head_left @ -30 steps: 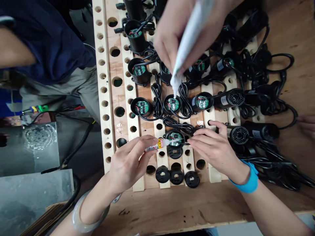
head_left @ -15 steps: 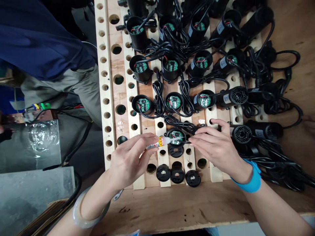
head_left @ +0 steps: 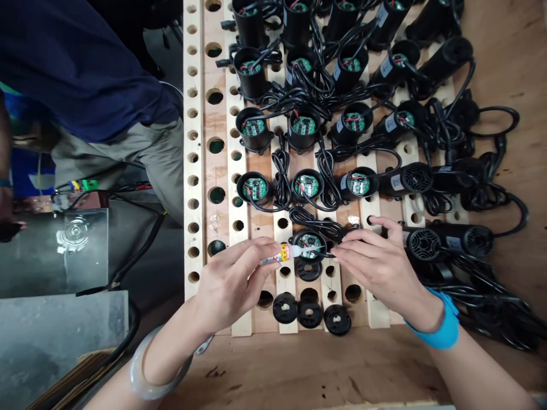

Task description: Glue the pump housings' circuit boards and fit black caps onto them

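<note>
While gripping a small tube (head_left: 284,253) in the left hand (head_left: 231,276), lower left of centre, points its nozzle (head_left: 300,250) rightward over the open housing (head_left: 298,235) just below centre, probably for close aim; right of centre, pinches the black cable (head_left: 327,255) with the right hand (head_left: 380,266), likely to steady it.

1. Glue tube (head_left: 277,255): smooth, plastic-looking, with printed colouring and a translucent nozzle (head_left: 304,250).
2. Cylindrical housings (head_left: 253,89): black plastic by their look, smooth, softly sheened.
3. Cables (head_left: 314,219): black, rubbery, faintly glossy.
4. Circuit boards (head_left: 255,188): green, with bright metallic glints.
5. 3 round caps (head_left: 288,299): black, plastic-looking, low sheen.
6. Strips (head_left: 241,273): pale bare wood, matt; worktop (head_left: 265,364): browner wood (the grain shows).
7. Bangle (head_left: 141,370): smooth, glossy (stone or glass, I cannot tell).
8. Shirt (head_left: 106,85), trousers (head_left: 162,154): matt, creased cloth.
</note>
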The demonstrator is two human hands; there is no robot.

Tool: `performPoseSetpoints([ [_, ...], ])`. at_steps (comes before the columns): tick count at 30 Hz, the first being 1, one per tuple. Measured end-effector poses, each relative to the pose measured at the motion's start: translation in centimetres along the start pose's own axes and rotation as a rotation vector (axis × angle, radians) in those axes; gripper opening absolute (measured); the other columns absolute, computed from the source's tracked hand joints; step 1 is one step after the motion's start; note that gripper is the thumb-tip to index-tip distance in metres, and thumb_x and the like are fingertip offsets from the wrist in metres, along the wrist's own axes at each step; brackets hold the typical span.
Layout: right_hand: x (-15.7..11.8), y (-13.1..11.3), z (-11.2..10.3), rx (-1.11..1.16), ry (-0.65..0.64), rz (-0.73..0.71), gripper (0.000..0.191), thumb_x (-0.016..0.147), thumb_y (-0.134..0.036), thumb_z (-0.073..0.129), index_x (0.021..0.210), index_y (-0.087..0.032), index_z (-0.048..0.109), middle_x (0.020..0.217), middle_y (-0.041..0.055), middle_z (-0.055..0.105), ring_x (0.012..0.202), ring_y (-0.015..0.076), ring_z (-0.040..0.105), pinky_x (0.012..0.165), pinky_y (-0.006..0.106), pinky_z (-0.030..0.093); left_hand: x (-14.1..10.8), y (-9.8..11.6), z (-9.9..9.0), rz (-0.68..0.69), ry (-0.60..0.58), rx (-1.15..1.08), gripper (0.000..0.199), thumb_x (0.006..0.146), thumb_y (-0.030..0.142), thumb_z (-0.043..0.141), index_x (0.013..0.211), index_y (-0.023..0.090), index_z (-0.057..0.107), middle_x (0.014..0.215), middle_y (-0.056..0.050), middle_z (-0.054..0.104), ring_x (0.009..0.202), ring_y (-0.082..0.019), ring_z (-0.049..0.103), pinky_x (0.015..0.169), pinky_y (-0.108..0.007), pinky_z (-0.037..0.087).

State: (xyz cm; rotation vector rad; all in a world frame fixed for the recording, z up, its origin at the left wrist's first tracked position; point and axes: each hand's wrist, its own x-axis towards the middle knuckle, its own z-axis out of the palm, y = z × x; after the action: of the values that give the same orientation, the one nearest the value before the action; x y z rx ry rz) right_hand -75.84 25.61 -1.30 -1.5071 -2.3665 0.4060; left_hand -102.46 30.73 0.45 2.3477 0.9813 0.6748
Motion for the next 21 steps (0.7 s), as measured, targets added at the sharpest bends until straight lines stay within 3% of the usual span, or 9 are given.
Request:
performPoseSetpoints([
  [12, 0.2, 0.0, -0.2, -0.03, -0.035, 0.008, 0.015, 0.091, -0.02, 0.055, 0.094, -0.022, 0.069, 0.088, -0.0018, 0.073, 0.092, 0.017, 0.062, 0.103, 0.05, 0.026, -0.2, 0.0, -0.3, -0.083, 0.021, 0.003, 0.025, 0.081, 0.014, 0.065, 0.105, 0.019, 0.059, 0.094, -0.004, 0.073, 0.084, -0.016, 0.071, 0.075, -0.023, 0.058],
  [17, 0.3, -0.1, -1.0, -0.014, -0.004, -0.005, 0.014, 0.09, -0.025, 0.058, 0.097, -0.019, 0.069, 0.092, 0.0018, 0.073, 0.092, 0.0185, 0.062, 0.104, 0.051, 0.028, -0.5, 0.3, -1.3, -0.298, 0.008, -0.181, 0.028, 0.08, 0.018, 0.068, 0.107, 0.021, 0.061, 0.094, -0.002, 0.072, 0.075, -0.013, 0.069, 0.068, -0.021, 0.057],
  [21, 0.4, -0.4, -1.5, 0.003, 0.019, -0.033, 0.016, 0.088, -0.027, 0.061, 0.098, -0.017, 0.067, 0.093, 0.0033, 0.072, 0.093, 0.0196, 0.061, 0.101, 0.047, 0.033, -0.2, 1.5, -2.6, -0.51, 0.068, -0.44, 0.022, 0.082, 0.02, 0.065, 0.104, 0.022, 0.065, 0.096, -0.002, 0.071, 0.079, -0.014, 0.068, 0.069, -0.022, 0.057],
])
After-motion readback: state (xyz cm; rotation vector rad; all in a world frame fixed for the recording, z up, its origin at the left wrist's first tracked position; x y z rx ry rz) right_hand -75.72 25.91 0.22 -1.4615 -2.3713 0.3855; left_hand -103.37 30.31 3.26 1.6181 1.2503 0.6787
